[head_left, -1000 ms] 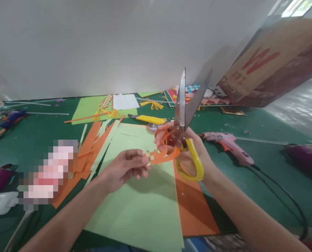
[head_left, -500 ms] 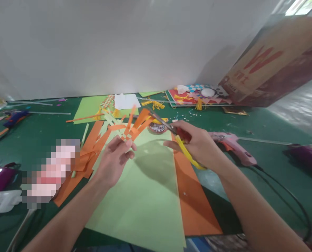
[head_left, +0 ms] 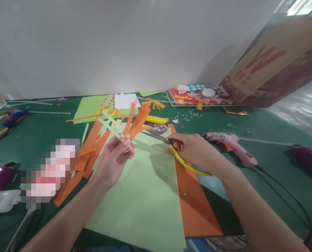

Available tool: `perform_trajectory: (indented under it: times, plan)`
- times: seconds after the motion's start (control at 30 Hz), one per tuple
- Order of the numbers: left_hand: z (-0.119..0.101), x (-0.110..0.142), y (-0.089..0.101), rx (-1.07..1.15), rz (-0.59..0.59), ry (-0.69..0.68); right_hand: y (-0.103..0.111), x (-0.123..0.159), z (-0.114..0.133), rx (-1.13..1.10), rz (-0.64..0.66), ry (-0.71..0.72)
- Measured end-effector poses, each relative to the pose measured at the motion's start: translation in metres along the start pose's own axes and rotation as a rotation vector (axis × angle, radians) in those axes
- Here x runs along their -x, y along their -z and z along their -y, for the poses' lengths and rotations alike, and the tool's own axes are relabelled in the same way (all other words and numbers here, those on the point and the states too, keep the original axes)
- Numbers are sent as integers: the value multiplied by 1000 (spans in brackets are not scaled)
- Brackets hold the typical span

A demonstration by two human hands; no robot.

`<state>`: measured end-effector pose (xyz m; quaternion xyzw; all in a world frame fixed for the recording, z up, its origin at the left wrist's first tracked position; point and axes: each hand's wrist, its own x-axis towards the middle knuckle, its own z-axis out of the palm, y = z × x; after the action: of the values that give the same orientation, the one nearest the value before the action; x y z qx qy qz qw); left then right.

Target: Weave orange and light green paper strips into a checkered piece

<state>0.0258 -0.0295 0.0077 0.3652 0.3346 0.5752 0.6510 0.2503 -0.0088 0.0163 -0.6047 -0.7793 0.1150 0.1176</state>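
My left hand (head_left: 116, 157) pinches the base of a small woven piece of orange and pale green paper strips (head_left: 125, 137). Loose orange strips (head_left: 140, 120) fan upward from it, and pale green ones spread to the left. My right hand (head_left: 198, 150) is wrapped round the handles of yellow-handled scissors (head_left: 182, 160). Their blades point left, with the tips close to the lower orange strips; whether they touch is hard to tell. Both hands are above a pale green paper sheet (head_left: 145, 199), which partly covers an orange sheet (head_left: 195, 206).
A pink glue gun (head_left: 235, 147) lies right of my right hand, its cable trailing forward. Cut orange strips (head_left: 93, 150) and a blurred-out object (head_left: 52, 171) lie left. A small round dish (head_left: 160, 127), yellow tassels (head_left: 156, 104) and a paper bag (head_left: 274, 63) are farther back.
The scissors have moved down from the upper orange strips, their blades now nearly level. My right hand has dropped slightly; the strips in my left hand stand more upright.
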Motion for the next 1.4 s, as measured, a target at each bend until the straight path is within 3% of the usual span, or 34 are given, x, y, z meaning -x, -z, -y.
perform_trajectory:
  times: [0.33,0.67,1.1,1.4]
  plan:
    - [2,-3,0,-26,-59,11,17,3,10,-273,121,18]
    - [1,-3,-2,17,-99,32,23,7,11,-299,191,50]
    - [0,-2,-3,-113,-107,-12,23,7,13,-342,194,67]
    - [6,2,-3,-373,-95,-163,20,10,14,-772,533,15]
